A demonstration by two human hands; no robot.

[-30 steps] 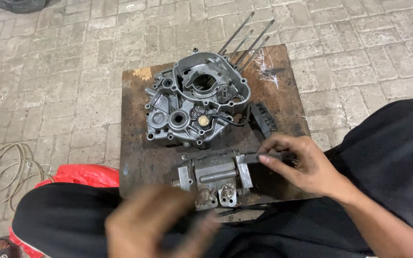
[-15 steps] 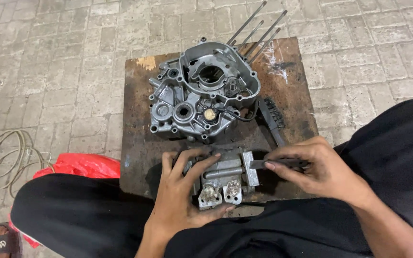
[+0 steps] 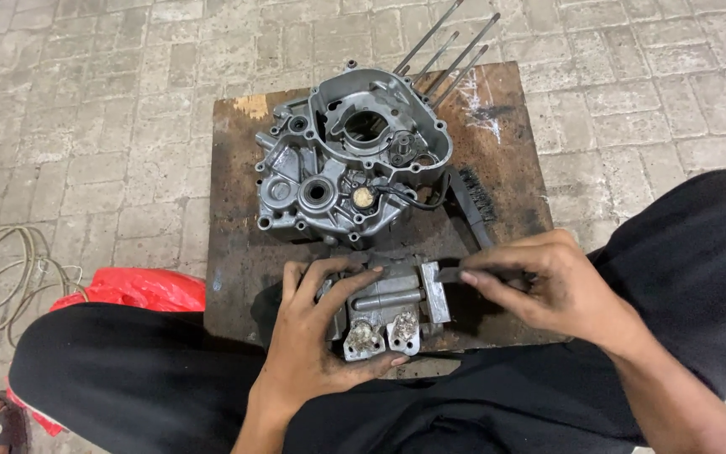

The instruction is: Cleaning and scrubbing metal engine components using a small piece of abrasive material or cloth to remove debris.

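- The left hand (image 3: 317, 336) lies over a small grey metal engine part (image 3: 392, 304) at the near edge of a dark wooden board (image 3: 237, 252), fingers spread and wrapped round its left side, thumb under its near end.
- The right hand (image 3: 548, 286) has its fingers pinched together on a thin dark tool (image 3: 451, 272), whose tip touches the part's right edge; what kind of tool it is I cannot tell, since the fingers cover most of it.
- Behind the part, in the middle of the board, stands a large silver crankcase half (image 3: 350, 160) with four long studs (image 3: 455, 46) slanting up and away.
- A black bristle brush (image 3: 474, 202) lies just right of the crankcase, between it and the right hand.
- A crumpled red plastic bag (image 3: 132, 290) sits on the paving left of the board, partly hidden by a black-trousered leg.
- A pale coiled cord (image 3: 2, 269) lies at the far left on the grey brick paving (image 3: 86, 101).
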